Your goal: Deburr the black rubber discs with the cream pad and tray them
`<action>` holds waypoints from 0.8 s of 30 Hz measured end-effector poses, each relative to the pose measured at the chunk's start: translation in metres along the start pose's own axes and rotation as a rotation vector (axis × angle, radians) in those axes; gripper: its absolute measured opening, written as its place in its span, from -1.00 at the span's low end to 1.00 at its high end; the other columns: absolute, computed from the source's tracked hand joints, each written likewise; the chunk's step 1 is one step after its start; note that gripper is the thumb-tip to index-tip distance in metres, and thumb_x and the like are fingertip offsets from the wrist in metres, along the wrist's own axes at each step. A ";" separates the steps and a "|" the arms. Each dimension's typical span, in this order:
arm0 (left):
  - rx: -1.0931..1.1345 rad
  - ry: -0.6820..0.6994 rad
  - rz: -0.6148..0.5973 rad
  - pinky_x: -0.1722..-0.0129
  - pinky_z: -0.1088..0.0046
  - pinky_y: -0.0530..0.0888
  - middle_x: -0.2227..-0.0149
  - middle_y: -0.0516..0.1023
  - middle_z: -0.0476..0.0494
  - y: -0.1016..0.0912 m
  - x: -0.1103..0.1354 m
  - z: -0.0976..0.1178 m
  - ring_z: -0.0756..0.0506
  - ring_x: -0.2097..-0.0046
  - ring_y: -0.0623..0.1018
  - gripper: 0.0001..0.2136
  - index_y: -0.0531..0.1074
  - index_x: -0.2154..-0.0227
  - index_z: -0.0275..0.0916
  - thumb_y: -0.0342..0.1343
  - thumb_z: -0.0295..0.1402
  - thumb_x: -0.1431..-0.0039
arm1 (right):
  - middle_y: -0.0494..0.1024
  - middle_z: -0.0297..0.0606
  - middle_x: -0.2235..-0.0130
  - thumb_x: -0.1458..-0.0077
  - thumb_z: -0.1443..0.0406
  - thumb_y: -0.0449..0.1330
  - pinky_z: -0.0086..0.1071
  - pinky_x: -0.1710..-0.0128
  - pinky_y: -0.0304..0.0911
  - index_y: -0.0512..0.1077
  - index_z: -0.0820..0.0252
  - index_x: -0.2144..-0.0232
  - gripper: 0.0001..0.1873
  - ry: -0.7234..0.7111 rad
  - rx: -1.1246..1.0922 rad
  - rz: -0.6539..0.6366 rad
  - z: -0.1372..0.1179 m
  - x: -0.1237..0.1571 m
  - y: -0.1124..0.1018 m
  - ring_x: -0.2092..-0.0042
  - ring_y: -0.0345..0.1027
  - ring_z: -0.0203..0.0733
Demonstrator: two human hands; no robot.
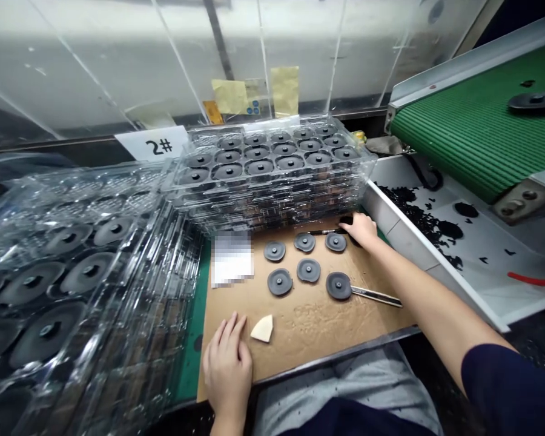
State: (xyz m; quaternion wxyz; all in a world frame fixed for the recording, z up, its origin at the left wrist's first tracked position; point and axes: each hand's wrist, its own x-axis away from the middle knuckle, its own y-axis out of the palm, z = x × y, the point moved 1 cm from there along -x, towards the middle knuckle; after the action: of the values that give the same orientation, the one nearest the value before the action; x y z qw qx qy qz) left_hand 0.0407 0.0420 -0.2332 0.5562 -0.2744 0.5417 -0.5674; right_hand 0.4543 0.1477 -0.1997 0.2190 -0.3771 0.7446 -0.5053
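Note:
My left hand (pixel 227 366) lies flat on a brown cardboard sheet (pixel 309 333), fingers apart, next to a cream wedge of sponge (pixel 262 329). Several dark grey rubber discs with central nubs sit in two rows on the cardboard. The nearest disc (pixel 338 286) rests on the end of a slim black-and-silver knife (pixel 376 296). At the far edge of the sheet, my right hand (pixel 361 230) curls over a dark piece (pixel 346 220) beside a second slim tool (pixel 322 231). Its fingers hide whether it grips either one.
Stacked clear trays of dark discs (pixel 272 175) stand beyond the cardboard, and a larger clear stack (pixel 72 272) fills the left side. To the right, a white bin (pixel 454 266) holds black scraps and a red-handled tool (pixel 538 280), below a green conveyor belt (pixel 476 121).

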 end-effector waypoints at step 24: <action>1.714 -0.378 -0.414 -0.19 0.23 0.24 -0.26 0.17 -0.14 -0.058 0.034 0.094 -0.21 -0.24 0.21 -0.28 0.07 -0.18 0.06 0.27 -0.28 0.04 | 0.51 -0.20 0.09 -0.24 -0.05 -0.30 -0.29 0.06 0.27 0.36 0.14 0.07 -0.40 0.470 -1.696 -1.311 -0.078 0.288 -0.010 0.18 0.45 -0.26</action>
State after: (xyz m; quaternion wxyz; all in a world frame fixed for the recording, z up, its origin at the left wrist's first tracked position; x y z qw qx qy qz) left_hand 0.0991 -0.0306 -0.1647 0.5365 0.0535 -0.2279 -0.8108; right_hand 0.2235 -0.0342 -0.1441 -0.5702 -0.6221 0.5284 0.0933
